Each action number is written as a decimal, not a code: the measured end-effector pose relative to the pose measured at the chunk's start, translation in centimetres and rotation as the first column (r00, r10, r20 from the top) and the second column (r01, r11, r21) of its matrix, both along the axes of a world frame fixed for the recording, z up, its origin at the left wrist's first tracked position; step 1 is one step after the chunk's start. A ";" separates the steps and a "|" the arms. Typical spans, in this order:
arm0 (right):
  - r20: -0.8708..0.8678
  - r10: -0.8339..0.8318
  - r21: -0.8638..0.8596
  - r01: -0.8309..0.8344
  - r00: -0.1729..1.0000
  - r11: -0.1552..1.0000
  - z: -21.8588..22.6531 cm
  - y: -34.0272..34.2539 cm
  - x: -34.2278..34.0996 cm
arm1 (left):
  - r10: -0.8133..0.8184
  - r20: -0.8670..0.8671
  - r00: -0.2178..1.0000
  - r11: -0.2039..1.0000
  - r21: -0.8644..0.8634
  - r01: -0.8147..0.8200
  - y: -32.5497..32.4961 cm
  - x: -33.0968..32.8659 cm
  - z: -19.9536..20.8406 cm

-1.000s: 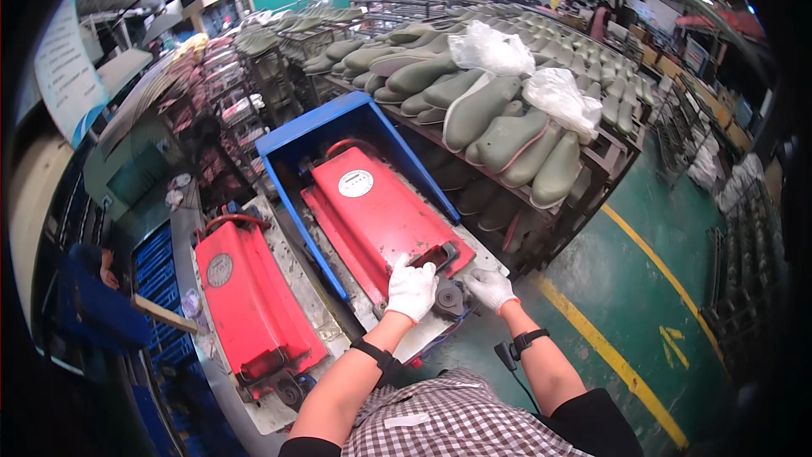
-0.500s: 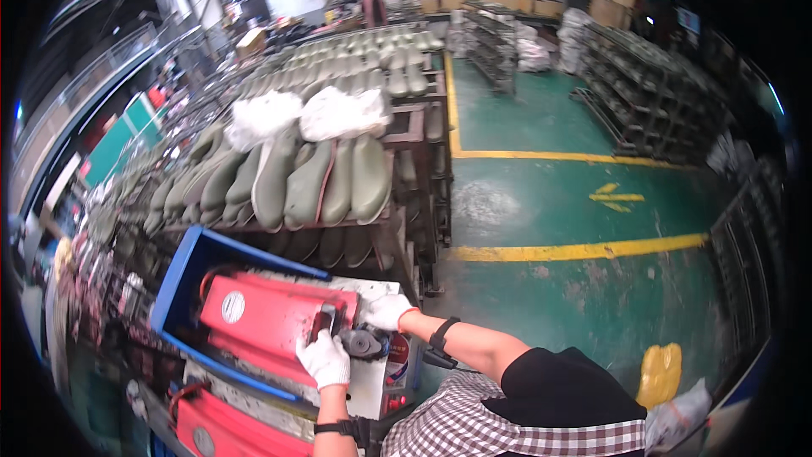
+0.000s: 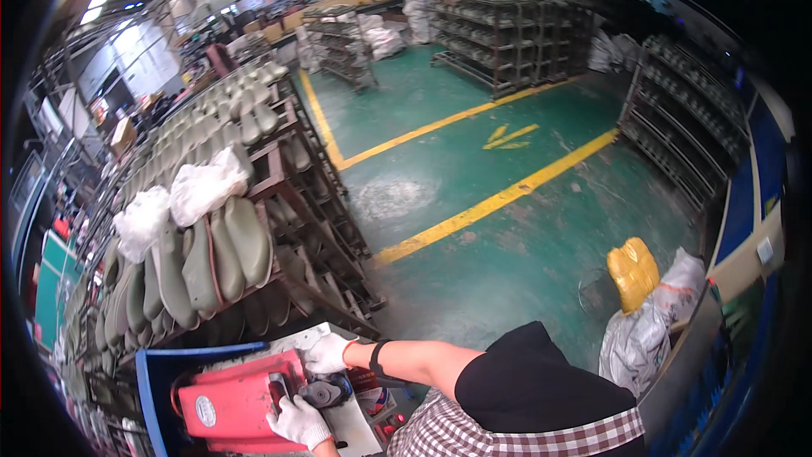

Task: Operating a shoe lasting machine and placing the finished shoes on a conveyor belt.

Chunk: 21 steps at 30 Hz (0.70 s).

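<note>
My left hand (image 3: 298, 421), in a white knit glove, is closed on a small dark and silver piece (image 3: 277, 389) at the end of a long red cover (image 3: 228, 404). The cover lies inside a blue bin (image 3: 152, 389) and bears a round white label. My right hand (image 3: 327, 353), gloved too, rests at the edge of a white board (image 3: 359, 423), just past the cover's end. Its fingers are too blurred to read. Between the hands sits a round dark grey part (image 3: 320, 394), which neither hand clearly touches.
Racks of olive-green boots (image 3: 203, 267) stand ahead on the left, with white plastic bags (image 3: 207, 186) on top. Beyond the green floor (image 3: 474, 279) with its yellow lines are more loaded racks (image 3: 499, 42). A yellow bag (image 3: 633, 275) and a grey sack (image 3: 634, 347) lie at right.
My view has swung to the right, so the racks and bin sit further left and lower. Both hands keep about the same places beside the red cover.
</note>
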State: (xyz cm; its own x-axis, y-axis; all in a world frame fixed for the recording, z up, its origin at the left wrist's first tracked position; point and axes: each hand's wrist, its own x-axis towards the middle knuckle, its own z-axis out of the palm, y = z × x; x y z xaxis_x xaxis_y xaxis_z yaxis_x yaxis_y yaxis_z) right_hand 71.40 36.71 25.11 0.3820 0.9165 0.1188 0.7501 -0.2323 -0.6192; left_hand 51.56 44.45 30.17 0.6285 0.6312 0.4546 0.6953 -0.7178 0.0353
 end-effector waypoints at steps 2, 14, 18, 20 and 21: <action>-0.026 -0.047 0.001 0.047 0.999 0.999 -0.1 -0.2 -0.2 | -0.015 -0.027 1.000 0.999 -0.038 0.014 0.2 0.0 -0.2; -0.007 -0.081 0.091 0.081 0.997 0.992 -0.5 -0.4 0.6 | -0.295 -0.004 0.956 0.937 0.195 0.290 -1.8 0.2 2.3; -0.015 -0.037 0.104 0.038 0.999 0.994 0.8 0.3 -0.3 | -0.210 0.004 0.978 0.976 0.058 0.209 -1.4 -0.6 2.8; -0.202 -0.064 0.081 0.082 0.977 0.993 2.2 0.5 -0.9 | -0.084 0.106 0.991 0.995 0.063 0.077 0.9 -0.7 -0.3; -0.181 -0.111 0.026 0.117 0.977 0.993 2.9 0.3 -0.2 | -0.103 0.074 0.992 0.995 0.011 0.102 2.0 -0.5 -1.3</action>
